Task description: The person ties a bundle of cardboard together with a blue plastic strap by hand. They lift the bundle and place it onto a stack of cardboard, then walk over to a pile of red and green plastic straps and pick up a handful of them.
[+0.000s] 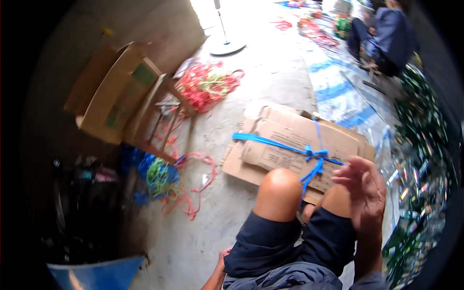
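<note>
A stack of flattened cardboard [290, 140] lies on the concrete floor in front of my knees, tied crosswise with blue strap [314, 155] knotted near its near edge. My right hand [360, 188] hovers above my right knee, fingers spread and holding nothing, just beside the knot. Only the fingertips of my left hand [223, 256] show, low by my left thigh; I cannot tell whether they hold anything. I sit with dark shorts and bare knees.
A tilted open cardboard box [113, 92] and a wooden stool [164, 116] stand at left, with red strap tangles [208, 84] and a blue-green one [157, 174]. A fan base [227, 47] is behind. Another person [386, 36] sits far right. Shiny packets [425, 159] pile at right.
</note>
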The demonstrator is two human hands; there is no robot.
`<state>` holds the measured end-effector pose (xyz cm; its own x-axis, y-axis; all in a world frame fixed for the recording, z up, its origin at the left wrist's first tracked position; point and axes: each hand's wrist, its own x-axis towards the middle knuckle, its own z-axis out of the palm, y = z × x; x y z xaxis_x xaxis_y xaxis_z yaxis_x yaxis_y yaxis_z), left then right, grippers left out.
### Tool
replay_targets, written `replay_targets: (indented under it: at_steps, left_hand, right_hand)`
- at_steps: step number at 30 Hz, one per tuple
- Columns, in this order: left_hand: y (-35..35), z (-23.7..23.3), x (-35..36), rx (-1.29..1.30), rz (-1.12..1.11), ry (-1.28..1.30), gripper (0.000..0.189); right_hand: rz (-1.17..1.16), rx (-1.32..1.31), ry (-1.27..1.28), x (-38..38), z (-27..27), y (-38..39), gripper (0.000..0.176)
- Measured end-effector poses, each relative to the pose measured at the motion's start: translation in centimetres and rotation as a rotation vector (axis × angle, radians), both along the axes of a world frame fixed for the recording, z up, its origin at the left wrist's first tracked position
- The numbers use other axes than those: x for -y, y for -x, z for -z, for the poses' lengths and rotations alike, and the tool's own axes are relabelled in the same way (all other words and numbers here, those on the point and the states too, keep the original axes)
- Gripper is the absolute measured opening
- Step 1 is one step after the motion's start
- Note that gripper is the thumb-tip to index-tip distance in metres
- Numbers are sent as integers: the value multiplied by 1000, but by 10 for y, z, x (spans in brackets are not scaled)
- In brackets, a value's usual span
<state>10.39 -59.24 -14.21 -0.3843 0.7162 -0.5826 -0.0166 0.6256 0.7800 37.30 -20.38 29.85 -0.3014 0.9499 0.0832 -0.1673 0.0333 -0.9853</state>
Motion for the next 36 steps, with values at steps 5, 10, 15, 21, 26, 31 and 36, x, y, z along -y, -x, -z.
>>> replay_targets:
  at_steps: [5,10,15,21,26,31,36]
  left_hand:
    - [56,-3,-20,297,-437,222,31]
    - [47,3,-47,321,-423,-131,31]
    - [37,-4,-52,276,-442,-123,30]
    - [39,-16,-47,268,-470,-94,28]
    - [45,-24,-56,266,-481,-102,27]
    - [50,-35,-71,259,-485,-129,26]
    - [53,-50,-93,250,-475,-167,26]
  right_hand:
    - [-404,-314,173,27,-86,41,67]
    - [-675,-359,-101,47,-117,50,67]
    - [-763,-336,-377,54,-122,61,67]
    - [-749,-274,-630,58,-120,67,68]
    - [-679,-207,-803,62,-117,73,68]
    - [-575,-151,-958,62,-117,82,69]
    - [-459,-107,-1095,58,-122,89,69]
